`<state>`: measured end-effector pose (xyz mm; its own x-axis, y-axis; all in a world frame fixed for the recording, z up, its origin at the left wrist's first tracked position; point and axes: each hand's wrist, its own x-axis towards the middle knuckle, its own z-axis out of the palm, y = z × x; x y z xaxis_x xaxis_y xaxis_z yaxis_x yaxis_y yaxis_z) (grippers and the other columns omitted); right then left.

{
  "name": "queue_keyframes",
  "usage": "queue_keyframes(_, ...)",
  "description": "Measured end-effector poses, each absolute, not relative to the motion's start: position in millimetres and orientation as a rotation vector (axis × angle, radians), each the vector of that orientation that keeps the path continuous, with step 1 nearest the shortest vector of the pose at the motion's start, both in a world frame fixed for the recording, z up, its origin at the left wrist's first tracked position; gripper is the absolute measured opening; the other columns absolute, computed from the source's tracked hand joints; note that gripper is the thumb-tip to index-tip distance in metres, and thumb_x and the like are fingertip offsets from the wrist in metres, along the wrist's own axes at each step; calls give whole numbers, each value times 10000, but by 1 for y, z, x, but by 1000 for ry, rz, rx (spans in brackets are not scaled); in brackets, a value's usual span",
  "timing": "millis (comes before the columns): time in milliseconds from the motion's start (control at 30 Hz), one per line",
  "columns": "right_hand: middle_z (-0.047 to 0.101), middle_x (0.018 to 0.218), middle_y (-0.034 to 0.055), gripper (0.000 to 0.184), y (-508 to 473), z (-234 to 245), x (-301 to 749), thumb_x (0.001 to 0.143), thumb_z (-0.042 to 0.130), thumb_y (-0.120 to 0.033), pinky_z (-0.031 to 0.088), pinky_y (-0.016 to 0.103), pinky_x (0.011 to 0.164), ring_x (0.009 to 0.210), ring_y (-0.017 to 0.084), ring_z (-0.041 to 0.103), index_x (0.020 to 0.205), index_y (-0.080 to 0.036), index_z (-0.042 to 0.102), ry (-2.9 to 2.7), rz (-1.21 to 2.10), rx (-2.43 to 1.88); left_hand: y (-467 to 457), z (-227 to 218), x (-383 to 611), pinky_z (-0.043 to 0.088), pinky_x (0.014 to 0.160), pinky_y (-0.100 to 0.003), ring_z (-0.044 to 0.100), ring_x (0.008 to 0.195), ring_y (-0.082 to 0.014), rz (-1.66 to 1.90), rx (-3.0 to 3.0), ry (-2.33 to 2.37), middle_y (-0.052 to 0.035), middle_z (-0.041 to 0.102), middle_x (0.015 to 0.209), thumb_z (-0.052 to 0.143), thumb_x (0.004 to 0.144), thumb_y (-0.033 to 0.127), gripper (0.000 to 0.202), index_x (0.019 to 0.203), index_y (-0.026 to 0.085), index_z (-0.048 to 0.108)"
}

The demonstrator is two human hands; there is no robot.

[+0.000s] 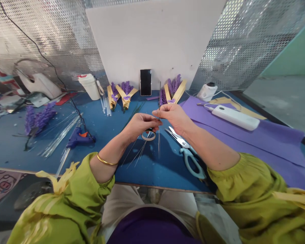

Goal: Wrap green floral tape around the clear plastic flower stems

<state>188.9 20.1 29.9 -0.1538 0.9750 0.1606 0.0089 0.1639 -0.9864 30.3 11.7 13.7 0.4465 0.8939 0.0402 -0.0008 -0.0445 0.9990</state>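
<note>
Above the middle of the table, my left hand [144, 123] and my right hand [171, 113] meet with fingertips pinched. Between them is a bundle of thin wires [159, 144], held upright, its dark top rising above my fingers and its pale ends hanging below. Right under my left fingers is a roll of tape [148, 138]; whether it hangs from that hand or rests on the table I cannot tell. A few loose wires [140, 154] lie beneath. Blue-handled scissors [185, 145] lie partly open beside my right forearm.
Purple flower bunches in yellow paper [126, 96] and another wrapped bunch [175, 90] stand behind, with a phone [145, 82] between. To the left are a blue glue gun [78, 138], clear sticks [62, 137] and purple flowers [39, 118]. Purple sheets [244, 135] and a white power bank [235, 117] lie right.
</note>
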Motion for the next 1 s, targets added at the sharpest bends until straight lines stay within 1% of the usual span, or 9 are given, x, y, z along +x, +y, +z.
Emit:
queue_keyframes(67,489,524,-38,383,20,31,191,610,802,-440,362,269,536,523,91,434,531,-186,527,-1433,1219,-991,12,14,30,424,583,-226,549,582,-84,907,1411,812,-17,634,638,765,678,344,242,760,121,723)
queue_keyframes(167,601,618,-4,289,20,35,195,683,747,-454,424,285,597,566,111,516,663,-182,652,-1494,1373,-905,11,15,30,422,582,-227,534,575,-82,929,1358,756,-10,612,621,770,669,371,268,691,116,691)
queue_keyframes(233,650,686,16,257,20,37,197,686,746,-424,452,292,633,598,121,555,733,-176,697,-1515,1476,-858,10,15,30,417,578,-222,536,581,-80,931,1326,729,-6,608,628,771,669,374,272,692,118,681)
queue_keyframes(267,663,712,23,244,21,38,198,678,753,-403,459,290,641,608,121,562,737,-171,705,-1516,1509,-845,10,15,29,416,577,-221,537,580,-79,925,1317,724,-4,606,629,771,670,368,266,701,119,681)
queue_keyframes(333,674,729,30,220,21,37,199,657,768,-369,464,282,644,612,116,559,695,-163,699,-1495,1532,-843,11,14,29,420,583,-221,540,581,-77,912,1307,729,-2,605,631,774,672,349,251,728,120,690)
queue_keyframes(467,657,661,31,232,21,35,197,628,785,-352,460,283,624,587,117,539,583,-166,654,-1446,1472,-902,13,13,28,446,615,-232,550,590,-81,905,1329,747,-8,618,643,788,657,329,260,782,114,714)
queue_keyframes(600,630,613,26,232,21,35,197,631,781,-352,429,284,594,589,126,529,569,-174,646,-1476,1384,-940,14,16,25,453,618,-224,564,598,-80,887,1405,766,-18,640,659,780,669,324,239,751,111,711)
queue_keyframes(800,559,546,-12,329,22,35,197,608,794,-406,372,280,606,573,104,470,505,-175,584,-1551,1277,-980,16,17,23,454,609,-222,591,610,-93,831,1467,809,-42,677,689,762,685,290,203,783,115,726)
queue_keyframes(1000,505,520,-36,387,22,32,193,555,827,-404,352,282,611,572,103,451,485,-184,517,-1495,1215,-1041,14,17,25,401,533,-201,584,604,-96,808,1524,864,-38,666,665,733,712,297,202,808,119,732)
